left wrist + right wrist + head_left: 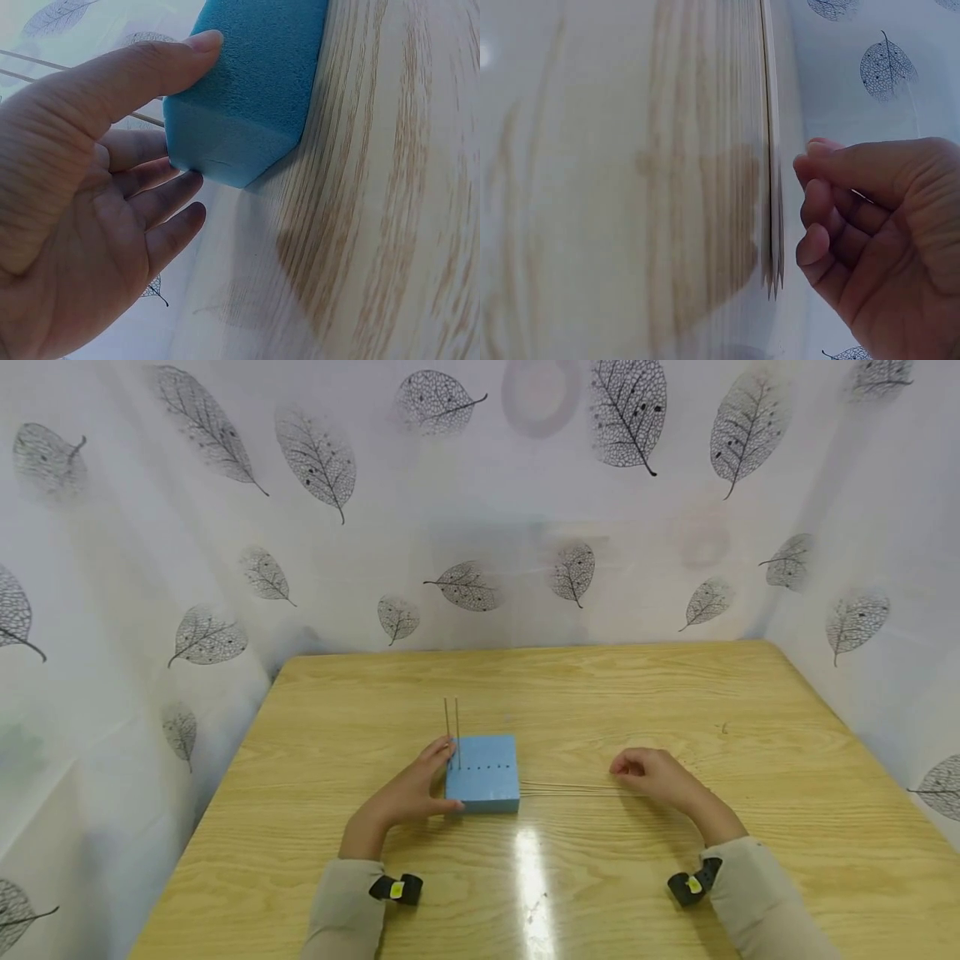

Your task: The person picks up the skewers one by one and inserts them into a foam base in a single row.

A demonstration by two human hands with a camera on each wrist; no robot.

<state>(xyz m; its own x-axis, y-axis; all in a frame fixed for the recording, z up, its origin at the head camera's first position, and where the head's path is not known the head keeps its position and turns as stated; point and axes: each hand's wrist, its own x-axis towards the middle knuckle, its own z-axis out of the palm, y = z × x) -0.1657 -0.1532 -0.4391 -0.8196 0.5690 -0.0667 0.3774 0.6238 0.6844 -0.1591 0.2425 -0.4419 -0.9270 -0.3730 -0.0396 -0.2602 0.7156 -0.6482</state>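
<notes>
A blue foam block [486, 785] lies on the table with a row of small holes along its top. Two thin wooden skewers [458, 735] stand upright in it near its left edge. My left hand [405, 789] holds the block's left side, thumb on the front face and fingers at the back corner; the left wrist view shows the thumb pressed to the foam [259, 67]. Right of the block, several skewers [566, 789] lie flat. Above their far end hovers my right hand [663, 781], thumb and index tips together, nothing visible between them. Pointed skewer tips [772, 285] show beside that hand.
The wood-grain table [600, 885] reaches to a leaf-printed curtain [495, 485] at the back and sides. A small dark mark [722, 727] lies on the tabletop at the right. Both wrists carry a black strap camera [396, 889].
</notes>
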